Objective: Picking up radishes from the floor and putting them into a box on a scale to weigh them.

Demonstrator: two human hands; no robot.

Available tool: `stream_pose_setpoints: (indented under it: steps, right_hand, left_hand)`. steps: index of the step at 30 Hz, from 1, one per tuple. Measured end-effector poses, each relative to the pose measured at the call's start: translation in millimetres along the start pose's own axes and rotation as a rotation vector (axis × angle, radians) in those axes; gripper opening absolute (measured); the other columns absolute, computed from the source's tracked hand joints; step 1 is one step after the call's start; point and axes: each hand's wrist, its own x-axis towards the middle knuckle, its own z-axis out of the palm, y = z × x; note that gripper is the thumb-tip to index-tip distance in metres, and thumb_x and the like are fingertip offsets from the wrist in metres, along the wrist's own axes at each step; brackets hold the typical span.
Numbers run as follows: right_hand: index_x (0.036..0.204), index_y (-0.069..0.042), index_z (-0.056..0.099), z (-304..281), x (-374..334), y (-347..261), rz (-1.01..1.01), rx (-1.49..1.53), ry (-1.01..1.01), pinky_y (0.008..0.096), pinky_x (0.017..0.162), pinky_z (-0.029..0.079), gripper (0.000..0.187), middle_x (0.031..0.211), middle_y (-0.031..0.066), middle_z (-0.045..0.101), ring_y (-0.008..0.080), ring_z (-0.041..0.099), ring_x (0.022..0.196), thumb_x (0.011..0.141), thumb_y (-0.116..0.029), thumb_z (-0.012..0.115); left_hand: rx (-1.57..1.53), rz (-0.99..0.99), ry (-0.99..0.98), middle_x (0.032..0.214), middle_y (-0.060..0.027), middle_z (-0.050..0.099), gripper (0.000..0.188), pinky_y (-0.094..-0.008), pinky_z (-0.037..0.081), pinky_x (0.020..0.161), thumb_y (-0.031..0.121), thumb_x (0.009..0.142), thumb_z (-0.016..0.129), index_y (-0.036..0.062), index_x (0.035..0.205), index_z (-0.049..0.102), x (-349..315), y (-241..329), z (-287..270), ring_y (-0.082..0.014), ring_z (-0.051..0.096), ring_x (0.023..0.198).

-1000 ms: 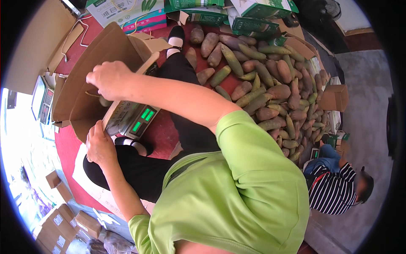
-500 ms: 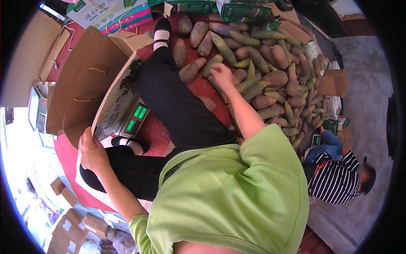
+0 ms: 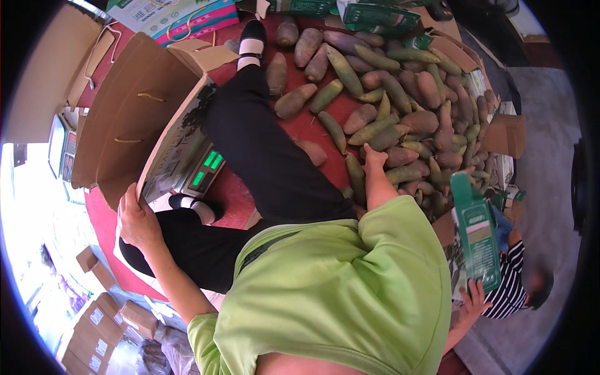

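Observation:
My left hand (image 3: 138, 220) is closed on the near edge of a large cardboard box (image 3: 115, 103). The box stands open and tilted, with its flaps spread and cord handles showing inside. Beneath its printed side is a digital scale (image 3: 205, 170) with lit green displays. My right hand (image 3: 375, 157) reaches down at the near-left edge of a pile of radishes (image 3: 420, 122), some green and some purplish brown. Its fingers are mostly hidden from above, so I cannot tell whether it grips one. A green radish (image 3: 355, 178) lies right beside it.
Loose radishes (image 3: 295, 101) lie on the red floor covering (image 3: 250, 194) near my foot. At the right, another person's hand (image 3: 473, 304) is at a green printed carton (image 3: 478, 234), partly covering a person in a striped shirt (image 3: 509, 275). A second scale (image 3: 62, 147) stands far left.
My right hand has moved right and nearer to me along the pile. A green carton and another person's hand have come into view at the right. My left hand keeps its hold on the box.

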Motion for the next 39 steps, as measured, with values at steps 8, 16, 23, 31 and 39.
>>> stream_pose_setpoints:
  steps: [8,16,23,31,39]
  right_hand:
    - [0.119,-0.005,0.050,8.9,-0.1,-14.8,0.345,0.283,-0.313,0.0453,0.069,0.049,0.053,0.111,0.0146,0.055,0.0333,0.058,0.084,0.077,-0.027,0.074]
    - [0.110,-0.012,0.056,30.4,-57.0,-12.7,0.318,0.397,-0.665,0.0417,0.075,0.048,0.035,0.100,0.0068,0.059,0.0264,0.055,0.088,0.083,-0.029,0.070]
    - [0.112,-0.010,0.054,20.2,-174.7,-108.9,-0.055,0.364,-1.082,0.0350,0.075,0.048,0.034,0.099,0.0044,0.059,0.0195,0.056,0.089,0.085,-0.027,0.066]
    - [0.126,0.001,0.049,-5.7,-281.2,-230.0,-0.975,0.322,-1.361,0.0291,0.087,0.045,0.044,0.115,0.0065,0.058,0.0145,0.055,0.103,0.087,-0.015,0.061]
    - [0.123,0.000,0.052,1.1,-370.9,-296.4,-1.325,-0.022,-1.421,0.0268,0.086,0.044,0.043,0.108,0.0049,0.059,0.0121,0.055,0.100,0.085,-0.015,0.065]
  left_hand:
    - [-0.021,0.040,0.019,0.097,-0.0025,0.066,0.026,-0.0384,0.051,0.073,0.009,0.080,0.060,0.0177,0.104,0.063,3.5,5.6,-0.4,-0.0250,0.063,0.092]
    - [-0.074,0.098,0.095,0.090,-0.0039,0.065,0.025,-0.0371,0.051,0.073,0.005,0.074,0.061,0.0138,0.097,0.063,5.6,2.9,-1.8,-0.0243,0.064,0.086]
    - [-0.088,0.127,0.118,0.089,-0.0027,0.065,0.022,-0.0360,0.051,0.073,0.007,0.073,0.061,0.0133,0.094,0.063,4.8,-1.9,-1.1,-0.0224,0.064,0.085]
    - [-0.076,0.137,0.141,0.084,-0.0014,0.064,0.017,-0.0358,0.051,0.071,0.008,0.074,0.061,0.0137,0.090,0.061,3.0,-4.5,-4.3,-0.0217,0.064,0.083]
    - [-0.098,0.134,0.071,0.088,-0.0037,0.064,0.020,-0.0376,0.050,0.073,0.008,0.074,0.061,0.0145,0.093,0.061,3.7,-1.6,1.2,-0.0239,0.063,0.085]
